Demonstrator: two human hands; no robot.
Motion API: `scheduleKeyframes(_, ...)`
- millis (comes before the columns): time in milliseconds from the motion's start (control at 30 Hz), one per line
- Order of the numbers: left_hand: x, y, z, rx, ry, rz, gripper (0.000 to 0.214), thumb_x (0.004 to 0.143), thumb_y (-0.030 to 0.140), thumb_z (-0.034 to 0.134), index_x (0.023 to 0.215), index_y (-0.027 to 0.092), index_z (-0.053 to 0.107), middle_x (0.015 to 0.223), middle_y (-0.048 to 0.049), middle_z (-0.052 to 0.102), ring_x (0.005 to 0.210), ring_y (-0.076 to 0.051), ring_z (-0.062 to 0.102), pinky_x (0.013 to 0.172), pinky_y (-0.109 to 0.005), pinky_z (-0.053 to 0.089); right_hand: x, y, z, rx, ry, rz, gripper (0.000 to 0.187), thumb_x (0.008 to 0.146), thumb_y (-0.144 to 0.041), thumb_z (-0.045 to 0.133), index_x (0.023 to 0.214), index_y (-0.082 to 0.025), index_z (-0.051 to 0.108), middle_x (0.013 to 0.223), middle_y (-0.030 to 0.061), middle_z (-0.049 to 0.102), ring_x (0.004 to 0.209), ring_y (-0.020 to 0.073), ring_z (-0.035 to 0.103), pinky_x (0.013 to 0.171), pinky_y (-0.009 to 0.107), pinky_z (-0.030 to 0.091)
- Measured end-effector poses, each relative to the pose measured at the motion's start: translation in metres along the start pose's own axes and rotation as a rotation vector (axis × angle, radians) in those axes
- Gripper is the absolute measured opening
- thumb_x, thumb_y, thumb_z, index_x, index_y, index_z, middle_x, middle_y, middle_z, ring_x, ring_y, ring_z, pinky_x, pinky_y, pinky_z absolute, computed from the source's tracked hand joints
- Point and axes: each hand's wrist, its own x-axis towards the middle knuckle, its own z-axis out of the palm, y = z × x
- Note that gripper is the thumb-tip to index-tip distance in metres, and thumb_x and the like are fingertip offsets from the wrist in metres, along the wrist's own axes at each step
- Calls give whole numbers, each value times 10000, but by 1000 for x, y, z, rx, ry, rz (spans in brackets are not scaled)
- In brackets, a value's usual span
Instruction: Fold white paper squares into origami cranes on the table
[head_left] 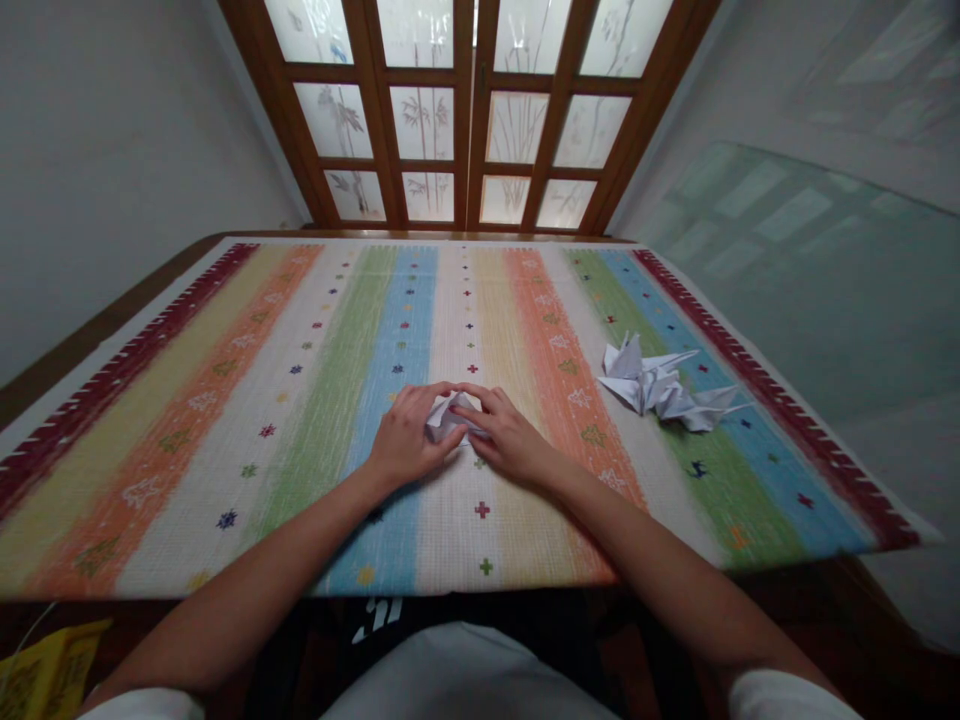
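- The left hand point(405, 435) pinched the near-left edge of a small white folded paper piece point(448, 418).
- The right hand point(514, 440) gripped its right side, fingers curled over it.
- The paper lay between both hands, mid-table on a striped multicoloured woven mat point(262, 400).
- White folded paper cranes point(660, 385) sat well apart, to the right.

The left hand point(405, 440) and the right hand point(512, 438) press on a small folded white paper point(450, 417) between them. It lies on the striped cloth point(247, 420) covering the tabletop point(90, 335). Right of the paper, well apart, sit folded paper birds point(660, 385).
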Motion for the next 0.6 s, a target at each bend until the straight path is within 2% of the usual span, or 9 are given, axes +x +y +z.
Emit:
scheduleKeyframes(100, -3, -7, 1, -5, -56, -51, 601, 914, 457, 766, 1402, 193, 535, 1168, -107, 728, 1076, -301, 681, 976, -478, 562, 1, -2, -1, -1, -20, 20, 530, 1002, -132, 590, 1504, -300, 600, 1577, 114, 527, 1248, 303, 575, 1104, 548, 526)
scheduleKeyframes(233, -5, -12, 3, 12, -112, -64, 527, 950, 469, 730, 1364, 192, 555, 1191, -119, 717, 1088, -307, 666, 984, -489, 553, 1, -7, -1, -62, -42, 17, 571, 984, -115, 585, 1538, -252, 575, 1543, 153, 540, 1245, 325, 563, 1101, 550, 524)
scheduleKeyframes(333, -4, -12, 4, 24, -117, -37, 483, 974, 425, 704, 1377, 199, 562, 1242, -128, 713, 1089, -300, 653, 980, -485, 553, 1, -10, 0, -104, -62, 12, 614, 956, -99, 587, 1550, -254, 565, 1634, 144, 474, 1241, 346, 556, 1100, 575, 513)
scheduleKeyframes(433, -2, -11, 5, 19, -107, -5, 426, 981, 412, 696, 1333, 194, 595, 1202, -126, 720, 1083, -301, 653, 975, -482, 556, 1, -9, -1, -117, -52, 9, 618, 940, -95, 599, 1538, -250, 571, 1714, 117, 398, 1239, 350, 543, 1108, 578, 496)
scheduleKeyframes(600, -1, -11, 4, 19, -107, 15, 308, 995, 404, 676, 1218, 198, 630, 1117, -112, 722, 1091, -306, 656, 984, -487, 549, 1, -8, -2, -140, -40, 4, 577, 977, -158, 601, 1543, -260, 566, 1602, 132, 529, 1255, 367, 533, 1070, 569, 492)
